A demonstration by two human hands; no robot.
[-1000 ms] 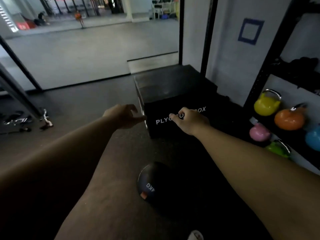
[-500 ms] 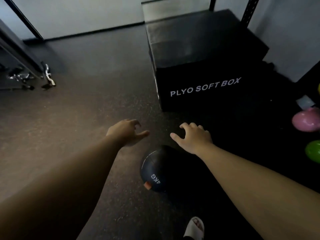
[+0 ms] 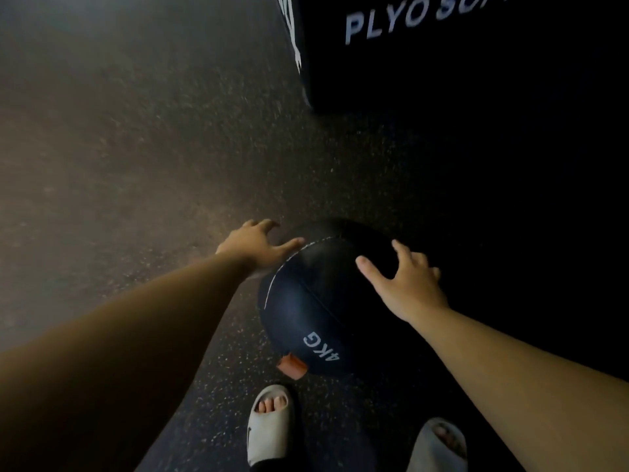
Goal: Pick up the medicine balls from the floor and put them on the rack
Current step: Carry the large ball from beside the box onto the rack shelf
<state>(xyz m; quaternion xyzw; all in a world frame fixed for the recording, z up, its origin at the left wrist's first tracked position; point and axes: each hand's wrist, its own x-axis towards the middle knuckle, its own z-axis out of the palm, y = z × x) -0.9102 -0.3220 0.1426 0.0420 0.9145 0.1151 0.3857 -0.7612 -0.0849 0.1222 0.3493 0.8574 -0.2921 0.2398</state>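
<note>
A dark blue medicine ball [image 3: 313,301] marked "4KG", with an orange tab at its lower edge, rests on the dark speckled floor just ahead of my feet. My left hand [image 3: 253,245] is at the ball's upper left side, fingers spread, thumb touching the seam. My right hand [image 3: 405,277] lies on the ball's upper right, fingers apart and pressed onto its surface. Neither hand has closed around the ball. The rack is out of view.
A black foam box [image 3: 459,56] lettered "PLYO SOFT" stands on the floor at the top right, close behind the ball. My two feet in pale slides [image 3: 270,424] stand at the bottom edge. Bare rubber floor [image 3: 119,148] stretches to the left.
The view has tipped down and closer to the floor. Both hands have dropped from above the ball onto its two sides. The kettlebells at the right have left the frame.
</note>
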